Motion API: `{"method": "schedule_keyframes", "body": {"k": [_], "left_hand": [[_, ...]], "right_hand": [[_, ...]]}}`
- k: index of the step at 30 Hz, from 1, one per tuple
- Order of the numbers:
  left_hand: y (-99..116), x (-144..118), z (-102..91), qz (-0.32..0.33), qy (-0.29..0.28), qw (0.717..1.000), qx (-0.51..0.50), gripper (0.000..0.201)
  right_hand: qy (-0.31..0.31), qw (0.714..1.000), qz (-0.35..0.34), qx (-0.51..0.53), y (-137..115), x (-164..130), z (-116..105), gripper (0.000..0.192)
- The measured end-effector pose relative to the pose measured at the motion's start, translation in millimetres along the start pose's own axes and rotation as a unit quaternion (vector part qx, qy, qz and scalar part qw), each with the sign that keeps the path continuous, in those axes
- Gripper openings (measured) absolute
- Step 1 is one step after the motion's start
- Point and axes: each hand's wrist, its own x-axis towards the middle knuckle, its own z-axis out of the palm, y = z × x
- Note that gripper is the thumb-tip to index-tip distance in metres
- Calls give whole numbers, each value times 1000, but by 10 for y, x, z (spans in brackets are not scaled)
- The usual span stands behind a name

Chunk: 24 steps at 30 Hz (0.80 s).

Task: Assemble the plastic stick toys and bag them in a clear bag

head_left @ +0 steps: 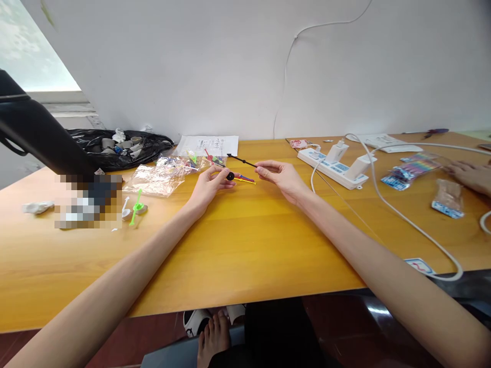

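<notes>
My right hand [283, 179] pinches one end of a thin black arrow-shaped spinner pointer [242, 160], whose tip points left and up. Between the thumb and fingers of my left hand [207, 190] is a small round black piece [230, 176]. The pointer and the round piece are apart. A yellow pointer [246, 181], with blue and red ones close beside it, shows just right of my left fingers; their left ends are hidden. On the left lie a bright green pointer [137, 206] on a round base and a white pointer [126, 211] with a round part.
Clear plastic bags [155, 179] with colored pointers lie behind my left hand, near a paper sheet [209, 144] and a black bag [126, 153] of scraps. A black bottle [49, 133] stands left. At right are a power strip [333, 168], cables, packets [448, 197] and another person's hand [471, 176].
</notes>
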Motion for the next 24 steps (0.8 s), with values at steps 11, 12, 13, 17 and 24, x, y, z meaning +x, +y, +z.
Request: {"method": "schedule_keyframes", "body": {"k": [11,12,13,17,24], "left_hand": [[19,-6,-40,-18,-34,999,-12,35],[24,-5,-41,-28,-38,999,-25,34],[32,-4,-41,-39,-42,998,-36,32],[65,-4,-33,-74,-56,995,-46,30],[50,12,-48,-79,-74,993,-44,37]], "right_hand": [[-25,999,3,31,-17,-49,43,45],[-27,999,2,31,-16,-49,44,44],[-28,999,3,30,-15,-50,43,43],[-30,999,27,18,-11,-49,42,40],[-35,998,39,-17,-26,-58,48,30]]}}
